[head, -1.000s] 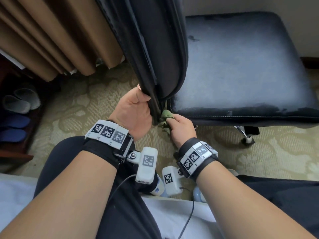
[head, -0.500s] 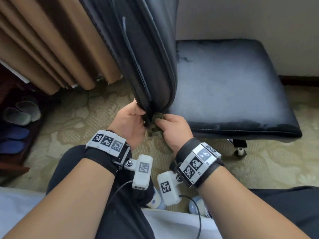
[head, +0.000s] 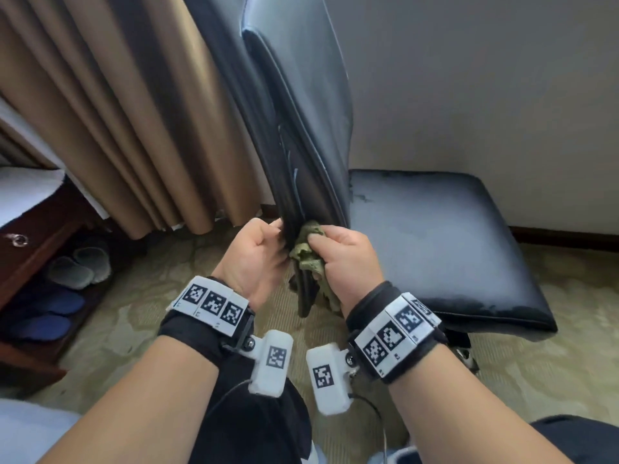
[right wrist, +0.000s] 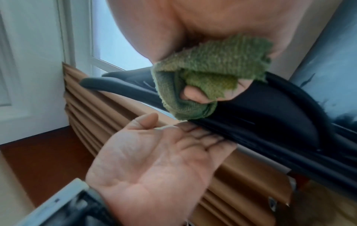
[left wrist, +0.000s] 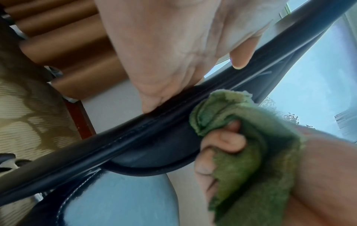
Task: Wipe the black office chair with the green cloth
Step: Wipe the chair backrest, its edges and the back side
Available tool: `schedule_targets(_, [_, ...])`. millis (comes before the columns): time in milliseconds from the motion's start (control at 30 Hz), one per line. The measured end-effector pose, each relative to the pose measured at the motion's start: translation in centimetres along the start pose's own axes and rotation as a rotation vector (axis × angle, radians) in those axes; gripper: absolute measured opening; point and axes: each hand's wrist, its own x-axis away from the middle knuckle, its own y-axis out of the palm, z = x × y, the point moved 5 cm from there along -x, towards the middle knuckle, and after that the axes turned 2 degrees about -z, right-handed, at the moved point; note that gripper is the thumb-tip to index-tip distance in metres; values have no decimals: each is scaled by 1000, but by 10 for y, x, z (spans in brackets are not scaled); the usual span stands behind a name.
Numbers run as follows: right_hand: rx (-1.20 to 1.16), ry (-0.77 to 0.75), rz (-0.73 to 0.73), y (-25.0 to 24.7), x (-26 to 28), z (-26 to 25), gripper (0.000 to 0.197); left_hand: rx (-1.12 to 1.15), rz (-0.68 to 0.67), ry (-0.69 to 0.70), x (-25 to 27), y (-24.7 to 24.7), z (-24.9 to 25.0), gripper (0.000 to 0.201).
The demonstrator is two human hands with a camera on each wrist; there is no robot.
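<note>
The black office chair's backrest (head: 301, 112) stands upright in the middle, with its seat (head: 435, 246) to the right. My left hand (head: 259, 252) lies with straight fingers against the left side of the backrest's lower edge (right wrist: 260, 119); its palm (right wrist: 164, 160) is open in the right wrist view. My right hand (head: 345, 256) grips the bunched green cloth (head: 308, 246) and presses it on the right side of that same edge. In the left wrist view the cloth (left wrist: 251, 145) wraps round curled fingers (left wrist: 222, 140) beside the black piping (left wrist: 135, 137).
Brown curtains (head: 117, 112) hang just left of the backrest. Grey slippers (head: 77, 266) and blue slippers (head: 43, 313) lie by dark wooden furniture (head: 20, 262) at the left. A pale wall (head: 469, 95) runs behind the seat. Patterned carpet (head: 134, 313) covers the floor.
Both hands have moved up from the backrest's bottom tip onto its lower edge. The left hand's grip has eased to flat fingers. The cloth now sits on the right side.
</note>
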Motion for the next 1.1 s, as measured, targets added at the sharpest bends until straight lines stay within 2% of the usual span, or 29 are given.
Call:
schedule_targets(33, [30, -15, 8, 0, 2, 0, 31, -14, 20, 8, 2, 0, 4, 40])
schedule_targets(100, [102, -38, 37, 1, 5, 5, 25, -89, 48, 13, 2, -4, 7, 49])
schedule_targets(233, [235, -79, 61, 8, 4, -5, 28, -113, 61, -2, 5, -9, 11, 57])
schedule_targets(367, [172, -184, 51, 15, 2, -49, 25, -132, 77, -16, 9, -5, 15, 44])
schedule_targets(467, [107, -256, 14, 17, 1, -65, 23, -174, 102, -29, 12, -7, 15, 52])
schedule_targets(600, [191, -161, 62, 14, 5, -27, 21, -198, 109, -26, 14, -9, 31, 60])
schedule_targets(667, [241, -124, 66, 14, 8, -15, 27, -217, 108, -3, 15, -7, 43, 66])
schedule_targets(733, [259, -144, 70, 16, 7, -28, 26, -243, 107, 14, 17, -4, 51, 63])
schedule_targets(800, [161, -196, 60, 19, 4, -57, 23, -252, 92, 24, 17, 1, 54, 58])
schedule_targets(933, [114, -361, 36, 24, -4, -105, 22, -232, 94, 20, 20, 6, 58, 52])
schedule_targets(1100, [114, -256, 79, 24, 0, -76, 26, -227, 29, 41, 21, 6, 75, 56])
